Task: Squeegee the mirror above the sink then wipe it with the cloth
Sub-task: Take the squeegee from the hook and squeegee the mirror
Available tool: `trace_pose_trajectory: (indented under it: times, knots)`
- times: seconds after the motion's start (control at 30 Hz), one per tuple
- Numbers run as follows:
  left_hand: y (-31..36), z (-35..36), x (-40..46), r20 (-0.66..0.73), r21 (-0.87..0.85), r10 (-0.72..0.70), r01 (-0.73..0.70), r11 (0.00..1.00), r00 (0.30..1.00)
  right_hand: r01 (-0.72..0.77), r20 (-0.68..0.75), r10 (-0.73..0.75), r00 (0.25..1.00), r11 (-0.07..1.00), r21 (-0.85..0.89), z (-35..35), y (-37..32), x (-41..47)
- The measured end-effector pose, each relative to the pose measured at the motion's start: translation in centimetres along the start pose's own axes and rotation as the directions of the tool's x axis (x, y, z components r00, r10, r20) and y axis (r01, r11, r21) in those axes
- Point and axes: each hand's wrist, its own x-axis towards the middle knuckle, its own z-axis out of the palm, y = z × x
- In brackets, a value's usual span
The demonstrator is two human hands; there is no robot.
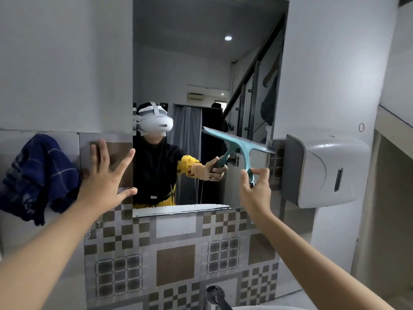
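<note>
Right hand (pixel 254 186) pinching teal squeegee (pixel 242 151) against mirror's (pixel 201 63) right edge, dispenser (pixel 321 168) crowding at 3 o'clock, left hand (pixel 105 175) splaying wide on tiles (pixel 174 253), blue cloth (pixel 38 175) hanging at 9 o'clock.

Glossy glass mirror (pixel 201 63), smooth teal plastic squeegee (pixel 241 148), soft blue cloth (pixel 38 175), shiny metal faucet (pixel 216 297), matt patterned tiles (pixel 176 253).

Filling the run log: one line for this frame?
phase: squeegee | right hand: grips teal squeegee, blade on mirror lower right | left hand: flat on tiled wall | blue cloth: hanging left, untouched
</note>
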Motion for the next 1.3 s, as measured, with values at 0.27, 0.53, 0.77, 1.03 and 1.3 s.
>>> trace_pose_trajectory:
  times: [0.27, 0.53, 0.77, 1.03, 1.3]
  knots:
    - [0.0, -0.1, 0.0, -0.011, -0.005, 0.01, -0.01, 1.0, 1.0, -0.254, 0.001, 0.263, 0.965, 0.93, 0.266, 3.9, -4.8, -2.8]
    - [-0.3, -0.1, -0.1, -0.04, -0.086, 0.057, -0.061, 0.994, 0.998, -0.338, 0.016, 0.368, 0.93, 0.834, 0.437, 10.2, -8.8, -6.2]
    - [0.0, 1.0, -1.9, -0.096, -0.088, 0.067, -0.075, 0.993, 0.993, -0.31, 0.088, 0.299, 0.95, 0.871, 0.382, 14.6, -10.1, -9.9]
    - [-0.6, 3.0, -2.6, -0.169, -0.089, 0.111, -0.128, 0.988, 0.979, -0.06, 0.16, 0.032, 0.987, 0.983, 0.176, 14.1, -8.4, -12.1]
    - [-0.4, 3.7, -3.2, -0.084, -0.129, 0.07, -0.08, 0.988, 0.994, 0.217, 0.182, -0.217, 0.959, 0.976, 0.022, 12.4, -4.8, -10.9]
